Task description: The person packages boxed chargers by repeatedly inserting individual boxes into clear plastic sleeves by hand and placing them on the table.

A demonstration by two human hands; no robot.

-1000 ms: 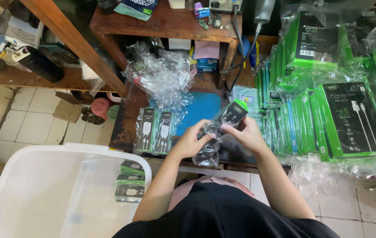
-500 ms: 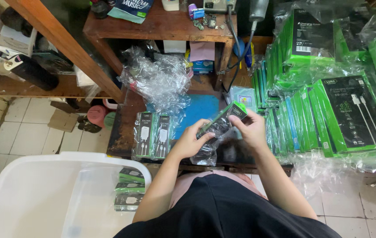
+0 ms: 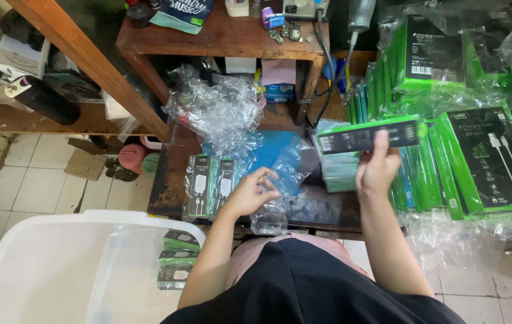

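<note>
My right hand (image 3: 377, 170) holds a green and black flat box (image 3: 369, 136) raised above the small wooden table (image 3: 169, 186), close to the stacks of like boxes (image 3: 484, 162) on the right. My left hand (image 3: 250, 193) pinches a crumpled clear plastic bag (image 3: 277, 201) over the table's front edge. Two wrapped boxes (image 3: 211, 185) lie flat on the table just left of that hand. A blue mat (image 3: 277, 153) lies under the plastic.
A white plastic tub (image 3: 46, 270) at lower left holds several boxes (image 3: 178, 258). A heap of clear wrappers (image 3: 223, 108) sits at the table's back. Behind stands a wooden desk (image 3: 220, 36) with cables and small tools. A wooden shelf (image 3: 28, 117) is on the left. More loose plastic (image 3: 448, 240) lies at lower right.
Both hands were together on the box inside the bag. Now the right hand has pulled the box out and up to the right, while the left hand keeps the empty bag.
</note>
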